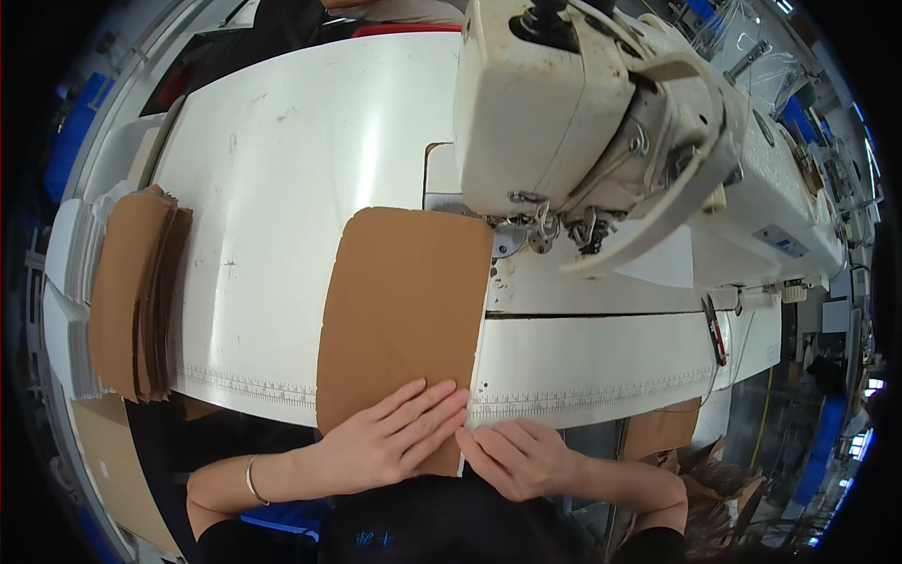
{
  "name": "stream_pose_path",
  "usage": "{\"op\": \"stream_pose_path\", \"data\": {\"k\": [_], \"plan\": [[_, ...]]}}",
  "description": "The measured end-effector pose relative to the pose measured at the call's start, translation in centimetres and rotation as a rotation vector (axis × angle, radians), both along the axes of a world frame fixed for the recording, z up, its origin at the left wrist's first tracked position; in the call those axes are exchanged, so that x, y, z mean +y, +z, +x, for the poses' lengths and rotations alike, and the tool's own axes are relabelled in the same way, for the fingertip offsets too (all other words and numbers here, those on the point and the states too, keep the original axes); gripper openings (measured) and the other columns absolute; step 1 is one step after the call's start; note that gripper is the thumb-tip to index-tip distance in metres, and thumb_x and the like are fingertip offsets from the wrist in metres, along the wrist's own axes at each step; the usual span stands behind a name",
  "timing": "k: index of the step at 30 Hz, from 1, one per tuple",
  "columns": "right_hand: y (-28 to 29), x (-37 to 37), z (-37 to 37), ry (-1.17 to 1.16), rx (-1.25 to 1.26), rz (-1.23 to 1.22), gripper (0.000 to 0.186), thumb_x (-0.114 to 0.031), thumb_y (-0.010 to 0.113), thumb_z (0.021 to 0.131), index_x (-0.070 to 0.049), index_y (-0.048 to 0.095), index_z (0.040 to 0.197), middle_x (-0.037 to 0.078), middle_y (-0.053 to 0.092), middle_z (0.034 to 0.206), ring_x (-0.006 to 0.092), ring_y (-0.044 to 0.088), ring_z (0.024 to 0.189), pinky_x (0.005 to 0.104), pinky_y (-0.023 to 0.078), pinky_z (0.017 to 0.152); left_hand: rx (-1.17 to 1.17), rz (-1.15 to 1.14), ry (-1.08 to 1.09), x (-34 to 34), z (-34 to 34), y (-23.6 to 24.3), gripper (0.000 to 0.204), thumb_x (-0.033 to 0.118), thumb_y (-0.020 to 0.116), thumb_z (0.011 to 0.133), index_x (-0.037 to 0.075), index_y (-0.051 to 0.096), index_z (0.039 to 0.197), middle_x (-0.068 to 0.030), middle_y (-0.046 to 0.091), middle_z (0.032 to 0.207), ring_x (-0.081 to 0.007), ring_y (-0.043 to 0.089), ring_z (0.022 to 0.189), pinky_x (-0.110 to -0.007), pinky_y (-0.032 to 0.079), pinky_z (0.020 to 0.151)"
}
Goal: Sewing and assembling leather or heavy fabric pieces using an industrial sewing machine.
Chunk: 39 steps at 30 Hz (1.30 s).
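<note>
A brown panel (404,301) with rounded far corners lies on the white sewing table, a thin white layer showing along its right edge. Its far right corner reaches the presser foot area of the sewing machine (554,113). My left hand (399,437) rests flat on the near part of the panel, fingers together and stretched out. Close beside it, my right hand (519,459) has its fingers curled at the panel's near right edge, pinching it. Exactly how the fingertips sit on the edge is partly hidden.
Stacked brown panels (132,291) and white sheets (70,291) stand at the table's left edge. Red-and-black thread snips (715,331) lie at the right. A printed ruler (254,385) runs along the near edge. More brown pieces (705,489) sit below right.
</note>
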State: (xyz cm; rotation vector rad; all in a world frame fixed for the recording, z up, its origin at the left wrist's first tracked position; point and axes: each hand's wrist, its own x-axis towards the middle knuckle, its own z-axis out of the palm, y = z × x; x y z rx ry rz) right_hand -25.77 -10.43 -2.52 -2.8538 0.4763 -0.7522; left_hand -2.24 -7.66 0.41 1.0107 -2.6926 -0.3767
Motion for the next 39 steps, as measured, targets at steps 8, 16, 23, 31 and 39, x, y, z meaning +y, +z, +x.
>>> {"op": "stream_pose_path", "data": {"k": [8,16,23,31,39], "plan": [[-2.8,1.5,0.8,-0.042,-0.311,-0.026,0.026,-0.004,0.070,0.066,0.001,0.065,0.091,0.005,0.060,0.080,0.0163,0.057,0.065,0.0246,0.041,0.050,0.658,0.381,0.219,2.3,1.0,-1.7,0.018,0.001,0.075,0.074,0.000,0.069,0.091,-0.0079,0.067,0.102,-0.0244,0.063,0.098,-0.033,0.053,0.083],[-3.0,1.5,0.6,0.025,-0.256,-0.137,0.015,-0.005,0.071,0.070,-0.004,0.062,0.082,0.004,0.058,0.087,0.0154,0.055,0.077,0.0258,0.042,0.061,0.719,0.597,0.330,3.0,0.9,-0.5,0.010,-0.004,0.069,0.080,-0.001,0.067,0.090,-0.0087,0.066,0.104,-0.0208,0.062,0.093,-0.029,0.053,0.078],[-2.9,2.2,0.5,0.029,-0.274,-0.149,0.014,-0.006,0.069,0.072,-0.005,0.065,0.085,0.003,0.060,0.095,0.0166,0.057,0.081,0.0278,0.044,0.070,0.572,0.147,0.260,4.0,0.9,-2.1,0.012,-0.001,0.068,0.077,0.002,0.065,0.088,-0.0098,0.066,0.101,-0.0212,0.063,0.087,-0.029,0.053,0.071],[0.7,1.4,1.1,0.070,-0.317,-0.063,0.006,-0.007,0.067,0.078,-0.004,0.067,0.083,0.009,0.069,0.108,0.0232,0.063,0.106,0.0289,0.048,0.081,0.282,-0.669,0.016,4.4,0.0,-1.9,0.010,0.014,0.066,0.072,0.009,0.067,0.082,-0.0091,0.068,0.099,-0.0179,0.060,0.079,-0.029,0.052,0.074],[2.2,0.5,1.1,0.122,-0.401,0.039,0.008,-0.007,0.069,0.075,-0.002,0.067,0.081,0.013,0.070,0.102,0.0236,0.065,0.102,0.0276,0.048,0.071,0.415,-0.635,0.001,3.9,0.0,-0.4,0.005,0.007,0.067,0.069,0.004,0.068,0.072,-0.0099,0.071,0.089,-0.0208,0.066,0.086,-0.031,0.056,0.082]]}}
